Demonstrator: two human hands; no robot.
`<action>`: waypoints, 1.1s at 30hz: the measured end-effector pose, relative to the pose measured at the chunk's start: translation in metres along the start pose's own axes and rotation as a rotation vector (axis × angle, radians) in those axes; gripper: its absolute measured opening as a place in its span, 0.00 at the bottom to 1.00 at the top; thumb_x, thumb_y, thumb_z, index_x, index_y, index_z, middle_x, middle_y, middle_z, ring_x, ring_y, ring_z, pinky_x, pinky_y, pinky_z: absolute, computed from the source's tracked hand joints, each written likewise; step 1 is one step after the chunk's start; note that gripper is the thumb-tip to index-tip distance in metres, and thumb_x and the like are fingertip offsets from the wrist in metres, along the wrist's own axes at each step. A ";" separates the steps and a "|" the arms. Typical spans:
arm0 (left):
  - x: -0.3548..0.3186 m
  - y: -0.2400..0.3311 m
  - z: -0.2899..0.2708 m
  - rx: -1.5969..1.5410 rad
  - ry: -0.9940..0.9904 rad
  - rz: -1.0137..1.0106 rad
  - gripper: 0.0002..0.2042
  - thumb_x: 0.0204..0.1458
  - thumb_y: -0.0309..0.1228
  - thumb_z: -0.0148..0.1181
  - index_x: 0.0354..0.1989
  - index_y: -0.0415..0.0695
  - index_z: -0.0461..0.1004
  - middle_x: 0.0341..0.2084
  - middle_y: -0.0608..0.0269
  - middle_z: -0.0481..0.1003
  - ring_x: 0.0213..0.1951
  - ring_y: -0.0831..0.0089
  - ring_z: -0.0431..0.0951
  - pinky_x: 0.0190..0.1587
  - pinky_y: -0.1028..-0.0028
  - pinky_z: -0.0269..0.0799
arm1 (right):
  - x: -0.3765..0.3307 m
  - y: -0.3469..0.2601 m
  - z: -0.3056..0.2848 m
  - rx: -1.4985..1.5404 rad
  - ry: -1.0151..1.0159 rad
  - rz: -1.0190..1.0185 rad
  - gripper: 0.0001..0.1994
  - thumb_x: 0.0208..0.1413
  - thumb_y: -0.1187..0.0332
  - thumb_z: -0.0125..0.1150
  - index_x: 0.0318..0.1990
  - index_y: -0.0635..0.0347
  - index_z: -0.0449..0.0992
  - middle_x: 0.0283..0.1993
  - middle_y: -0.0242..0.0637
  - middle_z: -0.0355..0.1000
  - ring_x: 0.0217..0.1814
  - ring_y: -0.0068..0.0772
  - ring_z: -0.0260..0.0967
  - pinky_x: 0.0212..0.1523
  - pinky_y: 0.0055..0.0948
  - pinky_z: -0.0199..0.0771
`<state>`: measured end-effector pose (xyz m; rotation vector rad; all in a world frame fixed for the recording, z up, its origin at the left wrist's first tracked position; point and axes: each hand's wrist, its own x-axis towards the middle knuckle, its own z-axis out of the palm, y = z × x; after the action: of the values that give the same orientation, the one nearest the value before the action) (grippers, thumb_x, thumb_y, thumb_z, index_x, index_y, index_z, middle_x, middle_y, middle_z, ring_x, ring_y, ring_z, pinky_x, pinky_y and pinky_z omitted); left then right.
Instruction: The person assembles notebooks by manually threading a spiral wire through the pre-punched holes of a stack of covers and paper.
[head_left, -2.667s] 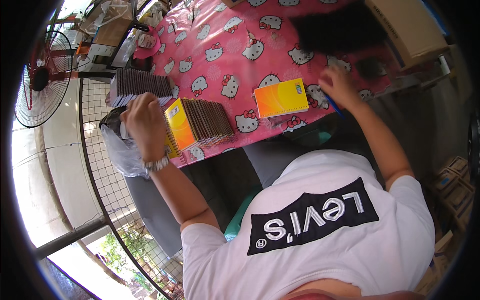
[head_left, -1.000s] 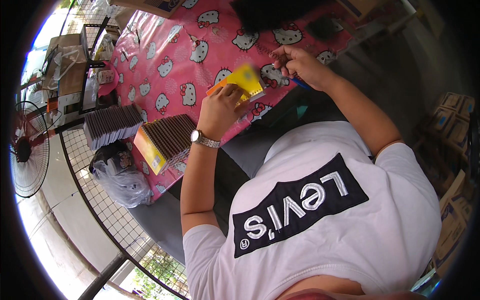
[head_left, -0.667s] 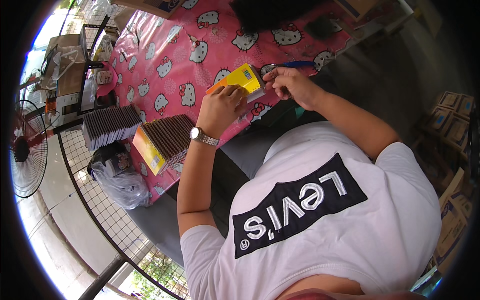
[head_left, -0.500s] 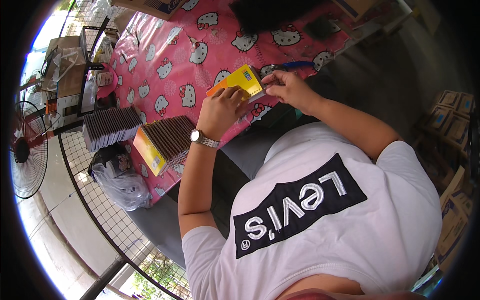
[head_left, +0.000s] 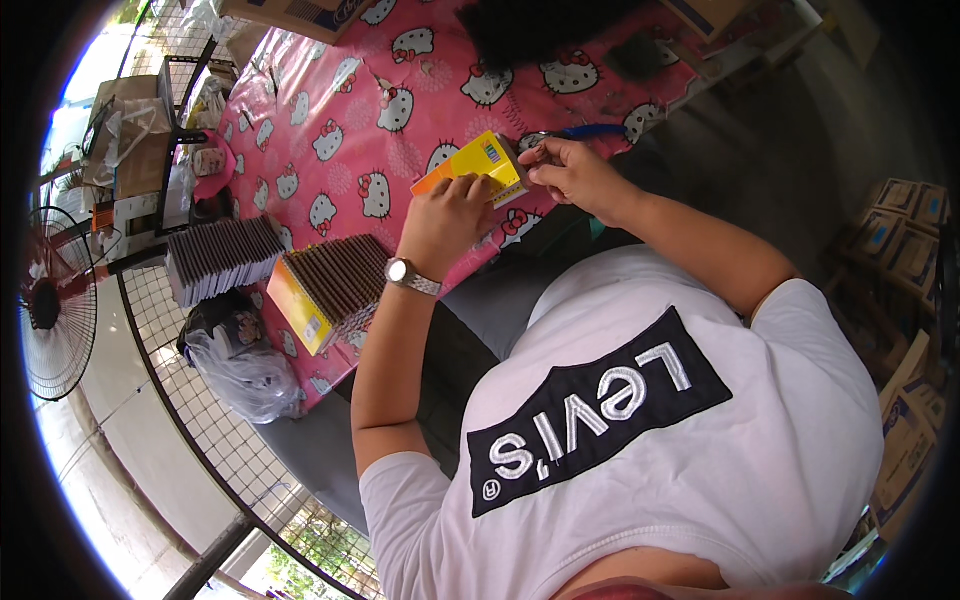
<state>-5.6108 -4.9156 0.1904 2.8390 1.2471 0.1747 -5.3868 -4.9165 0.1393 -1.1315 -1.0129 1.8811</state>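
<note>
A small yellow and orange box (head_left: 478, 166) is held over the pink patterned tablecloth (head_left: 340, 120). My left hand (head_left: 450, 222), with a metal watch on its wrist, grips the box from its near side. At the box's right end my right hand (head_left: 570, 172) pinches the flap, fingers closed on it. Just behind that hand lies a blue-handled tool (head_left: 585, 132) on the cloth. To the left, a row of brown flat packs (head_left: 338, 285) stands on edge, with a yellow box at its near end.
A second stack of grey-brown packs (head_left: 222, 260) lies at the table's left edge above a clear plastic bag (head_left: 240, 370). A fan (head_left: 45, 305) stands far left behind a wire grid. Cardboard boxes (head_left: 905, 240) are piled at right; a dark bundle (head_left: 545, 25) sits at the table's far side.
My left hand left the stack of packs and came to the yellow box, lifting it. My right hand moved from the table's far right onto the box's end.
</note>
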 end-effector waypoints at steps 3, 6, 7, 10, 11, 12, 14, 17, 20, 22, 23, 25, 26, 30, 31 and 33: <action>-0.005 0.007 0.002 0.070 0.027 -0.036 0.13 0.46 0.30 0.64 0.42 0.45 0.76 0.33 0.63 0.79 0.34 0.65 0.81 0.33 0.68 0.78 | 0.000 -0.005 0.002 0.073 0.044 0.009 0.10 0.63 0.69 0.51 0.48 0.62 0.73 0.36 0.33 0.72 0.26 0.12 0.61 0.25 0.15 0.61; 0.001 0.003 -0.020 0.064 0.090 -0.169 0.13 0.47 0.28 0.61 0.43 0.45 0.74 0.31 0.61 0.78 0.33 0.65 0.80 0.33 0.66 0.76 | -0.001 -0.014 -0.003 0.025 0.041 -0.014 0.11 0.64 0.67 0.47 0.47 0.61 0.73 0.36 0.33 0.72 0.26 0.12 0.61 0.26 0.16 0.62; 0.009 0.004 -0.030 0.082 0.106 -0.161 0.13 0.47 0.28 0.60 0.43 0.44 0.74 0.31 0.60 0.78 0.33 0.65 0.80 0.35 0.66 0.76 | 0.001 -0.010 -0.005 0.012 0.042 -0.073 0.11 0.64 0.67 0.47 0.47 0.61 0.73 0.35 0.32 0.72 0.25 0.13 0.61 0.25 0.17 0.63; 0.019 0.012 -0.037 0.095 0.039 -0.237 0.14 0.49 0.29 0.58 0.45 0.43 0.71 0.35 0.57 0.77 0.41 0.60 0.78 0.47 0.61 0.71 | 0.002 -0.002 -0.012 -0.108 0.037 -0.220 0.14 0.65 0.67 0.47 0.52 0.63 0.71 0.39 0.35 0.72 0.29 0.19 0.65 0.31 0.21 0.68; 0.018 0.016 -0.030 0.135 0.112 -0.263 0.14 0.48 0.28 0.58 0.45 0.44 0.71 0.36 0.58 0.76 0.42 0.60 0.76 0.50 0.60 0.69 | -0.005 -0.007 -0.008 -0.193 0.036 -0.261 0.16 0.65 0.66 0.47 0.56 0.64 0.69 0.45 0.37 0.73 0.35 0.22 0.69 0.39 0.23 0.70; 0.016 0.018 -0.020 0.176 0.186 -0.288 0.14 0.48 0.28 0.59 0.44 0.45 0.71 0.37 0.58 0.75 0.43 0.59 0.75 0.52 0.59 0.67 | -0.010 -0.011 -0.003 -0.278 0.035 -0.302 0.20 0.66 0.64 0.46 0.60 0.65 0.67 0.50 0.40 0.73 0.42 0.26 0.72 0.46 0.25 0.72; 0.019 0.021 -0.006 0.200 0.254 -0.349 0.14 0.48 0.28 0.59 0.44 0.45 0.70 0.42 0.58 0.73 0.47 0.58 0.72 0.57 0.56 0.59 | -0.007 0.003 0.017 -0.421 0.188 -0.648 0.21 0.67 0.64 0.45 0.61 0.67 0.67 0.58 0.51 0.68 0.57 0.41 0.67 0.59 0.33 0.65; 0.030 0.018 -0.005 0.094 0.308 -0.317 0.13 0.51 0.28 0.58 0.45 0.43 0.70 0.41 0.57 0.74 0.46 0.57 0.72 0.55 0.57 0.61 | -0.006 0.010 0.035 -0.390 0.049 -0.692 0.26 0.68 0.58 0.45 0.65 0.70 0.61 0.69 0.59 0.56 0.77 0.49 0.45 0.75 0.38 0.40; 0.026 0.010 0.001 -0.025 0.310 -0.250 0.12 0.52 0.27 0.57 0.45 0.42 0.70 0.40 0.56 0.74 0.45 0.57 0.72 0.53 0.59 0.62 | -0.002 -0.007 0.021 -0.354 -0.003 -0.625 0.24 0.67 0.57 0.49 0.61 0.67 0.68 0.64 0.57 0.65 0.68 0.48 0.62 0.67 0.34 0.60; 0.021 0.010 -0.003 -0.065 0.291 -0.217 0.12 0.52 0.25 0.57 0.45 0.42 0.71 0.39 0.56 0.74 0.44 0.57 0.73 0.51 0.59 0.63 | 0.003 -0.030 -0.001 -0.479 -0.061 -0.540 0.19 0.67 0.62 0.51 0.57 0.66 0.72 0.60 0.49 0.70 0.58 0.41 0.70 0.58 0.31 0.69; 0.019 0.011 -0.005 -0.094 0.279 -0.196 0.12 0.52 0.25 0.57 0.45 0.42 0.71 0.38 0.56 0.74 0.43 0.57 0.73 0.51 0.60 0.64 | 0.005 -0.038 -0.010 -0.542 -0.083 -0.490 0.17 0.66 0.64 0.52 0.56 0.66 0.74 0.58 0.46 0.72 0.53 0.38 0.74 0.53 0.29 0.73; 0.020 0.014 -0.010 -0.147 0.263 -0.180 0.12 0.51 0.24 0.58 0.45 0.43 0.72 0.38 0.57 0.74 0.42 0.57 0.73 0.50 0.60 0.64 | 0.010 -0.046 -0.016 -0.677 -0.028 -0.770 0.10 0.60 0.71 0.60 0.47 0.60 0.80 0.45 0.38 0.76 0.37 0.31 0.75 0.39 0.27 0.76; 0.019 0.015 -0.011 -0.172 0.257 -0.175 0.12 0.51 0.24 0.58 0.44 0.43 0.72 0.37 0.57 0.74 0.42 0.57 0.73 0.49 0.60 0.64 | 0.009 -0.055 -0.017 -0.709 -0.052 -0.799 0.10 0.58 0.72 0.61 0.46 0.59 0.80 0.43 0.37 0.76 0.37 0.30 0.75 0.38 0.27 0.76; 0.020 0.016 -0.011 -0.198 0.283 -0.175 0.11 0.51 0.24 0.58 0.43 0.43 0.73 0.36 0.58 0.75 0.41 0.58 0.74 0.48 0.61 0.65 | 0.011 -0.060 -0.017 -0.766 -0.015 -0.905 0.11 0.54 0.76 0.64 0.45 0.57 0.80 0.38 0.34 0.73 0.36 0.30 0.74 0.37 0.27 0.76; 0.020 0.017 -0.011 -0.208 0.286 -0.180 0.11 0.50 0.24 0.59 0.43 0.43 0.73 0.36 0.58 0.75 0.40 0.58 0.74 0.49 0.61 0.65 | 0.010 -0.059 -0.016 -0.763 -0.021 -0.896 0.11 0.54 0.76 0.63 0.45 0.57 0.80 0.39 0.34 0.73 0.36 0.31 0.74 0.37 0.27 0.76; 0.021 0.018 -0.013 -0.227 0.286 -0.192 0.10 0.50 0.24 0.59 0.42 0.43 0.73 0.35 0.58 0.76 0.40 0.58 0.74 0.49 0.61 0.65 | 0.008 -0.055 -0.013 -0.758 -0.034 -0.879 0.10 0.54 0.76 0.63 0.45 0.57 0.81 0.39 0.34 0.72 0.37 0.32 0.74 0.37 0.28 0.76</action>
<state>-5.5852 -4.9124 0.2062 2.5479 1.4339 0.6877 -5.3682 -4.8816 0.1810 -0.7927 -1.9307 0.8161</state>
